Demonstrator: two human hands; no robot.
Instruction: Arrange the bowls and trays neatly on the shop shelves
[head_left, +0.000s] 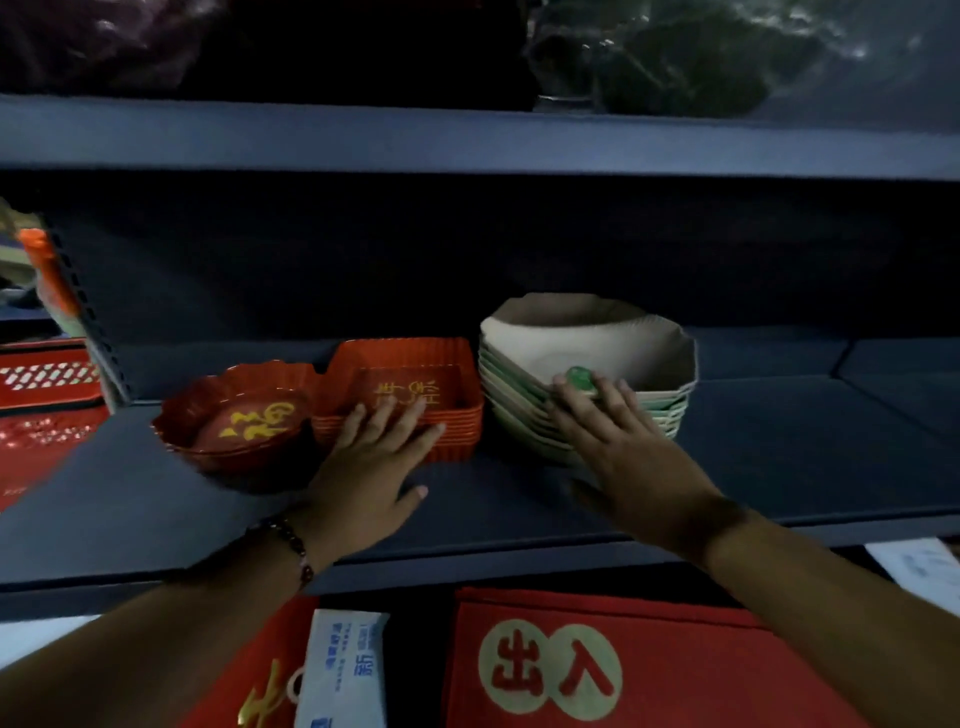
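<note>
Dim, bluish, soft-focus view (darkest at the shelf's back), wide-angle bending at the edges.

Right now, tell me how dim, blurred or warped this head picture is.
Head view: dim overall, the back of the shelf almost black; the red trays, red bowl and beige bowls are the best lit; glare on plastic wrap at the top; soft blur on the left hand and right hand; wide-angle bending of shelf edges.

Trays (400, 400) left of bowls (587, 374)
</note>
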